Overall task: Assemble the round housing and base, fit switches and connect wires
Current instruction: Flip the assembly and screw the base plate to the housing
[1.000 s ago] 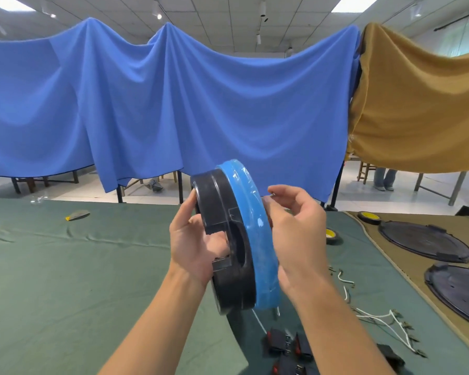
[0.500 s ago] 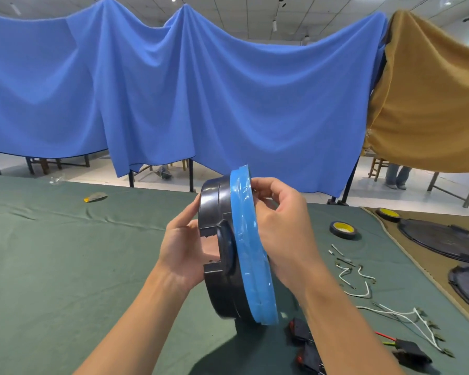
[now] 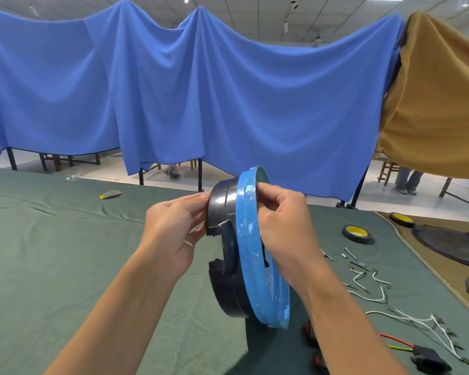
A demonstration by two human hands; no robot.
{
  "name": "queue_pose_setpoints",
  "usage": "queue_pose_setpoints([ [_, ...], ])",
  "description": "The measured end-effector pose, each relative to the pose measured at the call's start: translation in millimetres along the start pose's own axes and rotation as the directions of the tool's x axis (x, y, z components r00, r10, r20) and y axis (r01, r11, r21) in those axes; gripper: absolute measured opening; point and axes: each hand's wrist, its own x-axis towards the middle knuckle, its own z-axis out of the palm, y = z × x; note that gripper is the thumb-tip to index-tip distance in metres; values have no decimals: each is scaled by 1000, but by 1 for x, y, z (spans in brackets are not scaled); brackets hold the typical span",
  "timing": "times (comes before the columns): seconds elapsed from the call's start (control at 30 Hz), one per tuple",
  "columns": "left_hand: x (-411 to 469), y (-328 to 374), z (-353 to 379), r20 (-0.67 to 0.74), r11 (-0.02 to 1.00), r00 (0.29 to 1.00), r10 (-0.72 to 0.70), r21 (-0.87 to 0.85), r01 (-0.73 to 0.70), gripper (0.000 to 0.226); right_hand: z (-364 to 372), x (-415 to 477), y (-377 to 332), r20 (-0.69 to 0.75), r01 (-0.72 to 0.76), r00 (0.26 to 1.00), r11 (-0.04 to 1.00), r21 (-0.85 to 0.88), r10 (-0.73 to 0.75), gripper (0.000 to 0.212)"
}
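Judging by looks, black housing [image 3: 224, 204] and blue base [image 3: 248, 239] are rated rigid, light, slick. Best held at rims: housing gripped by left hand [image 3: 173, 226], base pinched by right hand [image 3: 282, 226].

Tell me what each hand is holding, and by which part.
The left hand grips the black housing at its upper back edge; the right hand pinches the blue ring at its upper rim.
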Motion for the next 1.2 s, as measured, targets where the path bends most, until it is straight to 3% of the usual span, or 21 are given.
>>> queue_pose_setpoints([
  [0.1, -10, 8, 6, -48, 999, 998, 45, 30, -44, 7, 1, 1, 0, 8, 10, 1000, 1000, -12, -10, 31],
  [0.27, -30, 15, 21, 31, 967, 997, 67, 242, -73, 45, 0, 4, -2, 34, 16, 999, 1000, -14, -16, 32],
  [0.4, -32, 19, 31, 103, 924, 994, 28, 377, -65, 56, -2, 8, -1, 36, 9, 999, 1000, -7, -8, 37],
  [0.53, -27, 17, 34, 67, 905, 997, 45, 421, -70, 48, 0, 11, 2, 65, 18, 998, 1000, 2, -18, 34],
  [0.7, -24, 20, 35, 2, 928, 999, 50, 370, -47, 59, 3, 19, 5, 61, -21, 998, 999, 44, 18, 29],
  [0.83, -21, 23, 29, 5, 939, 1000, -5, 344, 3, 29, -2, 26, 13, -121, -62, 990, 995, 75, 71, 19],
  [0.9, -19, 26, 27, -2, 937, 1000, -27, 348, 26, 26, -5, 29, 15, -159, -63, 984, 996, 68, 73, 19],
  [1.2, -9, 29, 21, 51, 934, 993, -110, 348, 85, 16, 2, 31, 15, -109, 32, 994, 992, 120, -19, 25],
])
